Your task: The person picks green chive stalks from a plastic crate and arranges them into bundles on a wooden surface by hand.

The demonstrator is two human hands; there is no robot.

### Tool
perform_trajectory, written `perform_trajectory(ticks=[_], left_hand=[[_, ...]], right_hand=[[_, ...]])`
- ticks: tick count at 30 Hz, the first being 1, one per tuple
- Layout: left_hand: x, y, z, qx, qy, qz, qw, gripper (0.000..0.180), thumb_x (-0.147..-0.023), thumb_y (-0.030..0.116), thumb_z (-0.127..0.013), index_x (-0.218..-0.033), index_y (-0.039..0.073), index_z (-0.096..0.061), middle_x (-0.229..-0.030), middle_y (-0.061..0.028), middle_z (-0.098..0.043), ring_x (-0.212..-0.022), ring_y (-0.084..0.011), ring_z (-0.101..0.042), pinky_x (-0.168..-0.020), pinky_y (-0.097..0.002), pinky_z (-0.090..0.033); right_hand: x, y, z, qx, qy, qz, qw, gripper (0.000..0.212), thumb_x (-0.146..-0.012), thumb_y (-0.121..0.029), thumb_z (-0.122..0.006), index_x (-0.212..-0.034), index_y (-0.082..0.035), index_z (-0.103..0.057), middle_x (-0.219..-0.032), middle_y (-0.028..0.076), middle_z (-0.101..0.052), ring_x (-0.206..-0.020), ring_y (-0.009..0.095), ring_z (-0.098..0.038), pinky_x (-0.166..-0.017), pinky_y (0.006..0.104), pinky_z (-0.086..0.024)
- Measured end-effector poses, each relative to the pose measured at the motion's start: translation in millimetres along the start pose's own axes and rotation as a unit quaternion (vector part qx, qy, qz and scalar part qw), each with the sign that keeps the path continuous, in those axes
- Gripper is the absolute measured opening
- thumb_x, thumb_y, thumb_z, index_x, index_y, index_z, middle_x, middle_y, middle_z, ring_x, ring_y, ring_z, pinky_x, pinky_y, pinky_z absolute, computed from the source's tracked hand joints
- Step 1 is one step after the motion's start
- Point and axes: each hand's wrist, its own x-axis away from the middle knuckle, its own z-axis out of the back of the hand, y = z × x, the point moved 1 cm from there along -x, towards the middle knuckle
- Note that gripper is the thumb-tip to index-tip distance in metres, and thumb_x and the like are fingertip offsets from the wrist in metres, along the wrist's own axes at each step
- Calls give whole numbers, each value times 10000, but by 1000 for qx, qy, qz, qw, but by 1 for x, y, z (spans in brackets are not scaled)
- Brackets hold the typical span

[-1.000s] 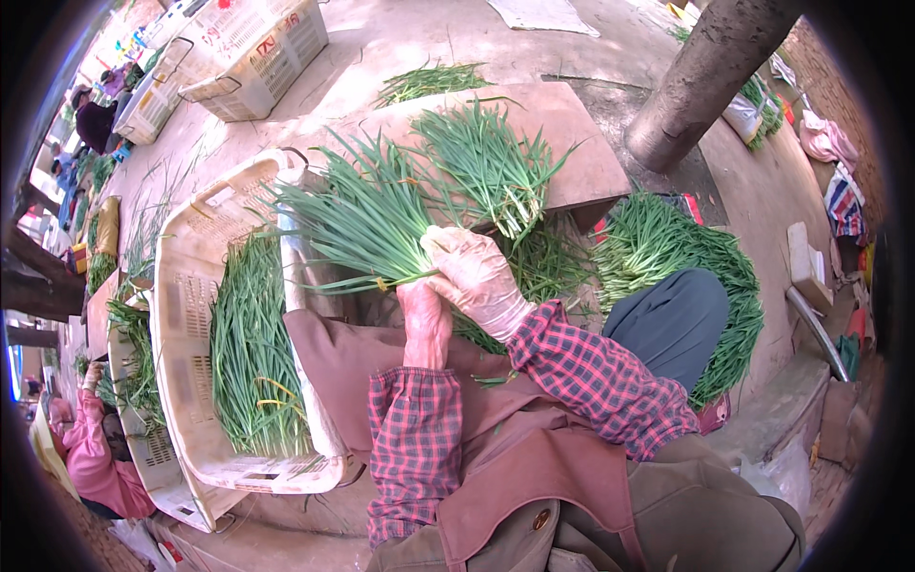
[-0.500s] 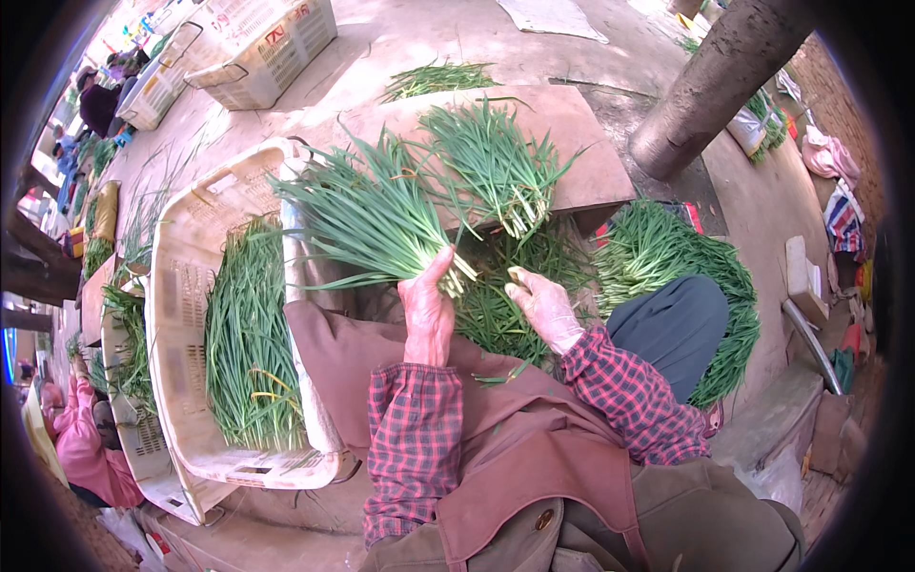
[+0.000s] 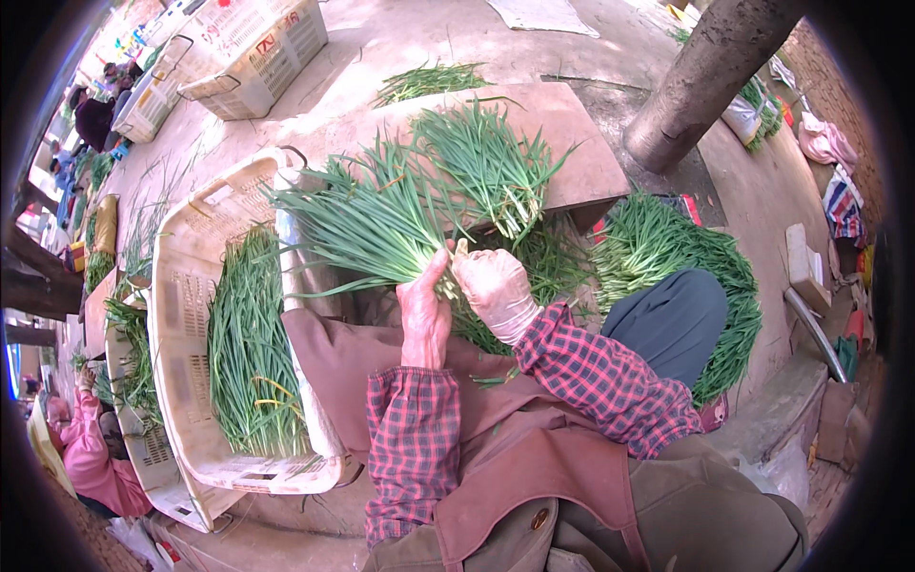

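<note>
My left hand (image 3: pixel 425 315) is closed round the pale stem ends of a bunch of green chives (image 3: pixel 367 229), whose leaves fan out to the upper left. My right hand (image 3: pixel 496 294), in a thin whitish glove, is closed right beside those stem ends, its fingertips at the bunch. Whatever it pinches is hidden. Another chive bunch (image 3: pixel 491 167) lies just beyond on a low board (image 3: pixel 581 172). Loose chives (image 3: pixel 553 267) lie below my hands, partly covered by them. A large chive pile (image 3: pixel 658 243) spreads beside my bent knee on the right.
A white plastic crate (image 3: pixel 173 324) holding chives (image 3: pixel 250 353) stands at my left. Another crate (image 3: pixel 253 81) is at the far left. A thick post (image 3: pixel 705 91) rises at the upper right. A person in pink (image 3: pixel 100 458) sits at the lower left.
My right hand has moved left and up, from above the loose chives to the stem ends of the held bunch. My left hand keeps its grip in nearly the same place.
</note>
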Motion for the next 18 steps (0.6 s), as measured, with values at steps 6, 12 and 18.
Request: perform_trajectory(ticks=[6,12,18], left_hand=[[0,1,2,12,-8,26,1000,397,-875,-43,-690,-1255,-38,-578,-1159,-159,-687,-1072,-226,-659,-974,-366,-527],[5,6,-4,37,-19,26,999,354,-890,-2,-682,-1232,-4,-592,-1117,-134,-699,-996,-199,-662,-877,-344,-544],[3,6,5,21,2,32,999,279,-916,29,-654,-1190,-3,-614,-1058,-130,-704,-924,-208,-676,-796,-345,-565]], right_hand=[[0,-3,0,-24,17,34,999,128,-835,-145,-552,-910,-52,-598,-715,61,-546,-682,234,-576,-618,378,-436],[7,6,-2,-231,69,-46,969,146,-846,-127,-640,-976,-63,-657,-806,67,-636,-774,267,-633,-699,404,-482],[25,13,-8,-558,22,-405,724,115,-965,-111,-634,-962,-22,-707,-831,22,-704,-710,88,-667,-616,237,-528]])
